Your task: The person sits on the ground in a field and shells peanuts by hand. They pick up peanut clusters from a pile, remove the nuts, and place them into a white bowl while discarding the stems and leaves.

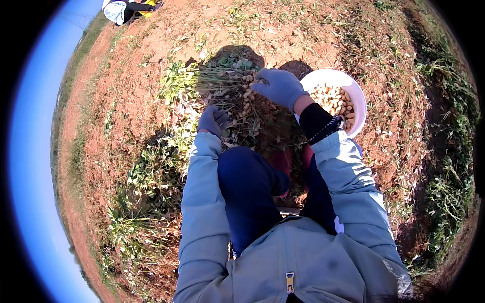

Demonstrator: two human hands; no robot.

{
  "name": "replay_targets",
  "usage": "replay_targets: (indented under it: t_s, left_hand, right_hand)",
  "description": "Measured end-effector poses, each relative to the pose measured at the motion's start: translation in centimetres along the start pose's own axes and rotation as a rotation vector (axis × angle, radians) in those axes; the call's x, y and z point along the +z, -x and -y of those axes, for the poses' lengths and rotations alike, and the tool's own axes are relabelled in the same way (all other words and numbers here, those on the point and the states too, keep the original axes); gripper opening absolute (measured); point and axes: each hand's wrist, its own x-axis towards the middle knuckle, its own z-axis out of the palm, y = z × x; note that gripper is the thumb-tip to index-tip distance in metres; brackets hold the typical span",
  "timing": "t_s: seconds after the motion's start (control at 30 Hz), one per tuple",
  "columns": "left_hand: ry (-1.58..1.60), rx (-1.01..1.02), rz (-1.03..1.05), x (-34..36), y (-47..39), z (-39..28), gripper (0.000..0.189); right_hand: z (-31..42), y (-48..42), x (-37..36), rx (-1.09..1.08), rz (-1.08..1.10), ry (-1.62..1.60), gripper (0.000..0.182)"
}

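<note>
My right hand [278, 87], in a grey-blue glove, reaches over the root end of pulled peanut plants [223, 81]. Its thumb and fingertips are at a cluster of peanut pods [247, 105] hanging among the roots; whether a pod is pinched between them is unclear. Gloved the same way, my left hand [214, 120] has curled fingers at the near edge of the plants, and its grip is hidden. Close by my right wrist stands a white plastic bucket [362, 108], partly filled with loose peanuts in their shells [331, 99].
Dry leaves and stems litter the reddish soil [129, 94]. Leafy plants [147, 178] lie left of my bent knee [246, 178]. A strip of green plants [451, 189] runs along the right. Another person [117, 11] is far off at upper left.
</note>
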Motion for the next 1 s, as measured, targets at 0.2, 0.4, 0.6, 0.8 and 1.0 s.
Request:
replay_targets:
  t_s: [0.2, 0.4, 0.6, 0.8, 1.0]
  left_hand:
    - [-0.089, 0.074, -0.02, 2.5, -3.2, -0.8, 0.071]
    - [-1.286, 0.542, -0.14, 8.3, -5.9, -1.7, 0.08]
    - [-1.793, 0.2, -0.134, 10.0, -8.4, -1.5, 0.065]
    - [-1.691, 0.664, -0.308, 12.6, -5.4, -3.4, 0.055]
    - [-1.972, 0.518, 0.082, 14.0, -10.1, -1.4, 0.071]
  right_hand:
    - [0.8, 1.8, -3.5, -0.056, -0.129, -0.108, 0.033]
    - [-6.7, 3.1, -5.1, 0.089, -0.079, 0.156, 0.033]
    - [-5.5, 2.7, -5.3, -0.048, 0.045, -0.037, 0.027]
    - [-6.1, 3.3, -6.2, 0.006, 0.006, 0.047, 0.024]
    - [-5.3, 4.4, -6.9, 0.001, 0.052, 0.185, 0.028]
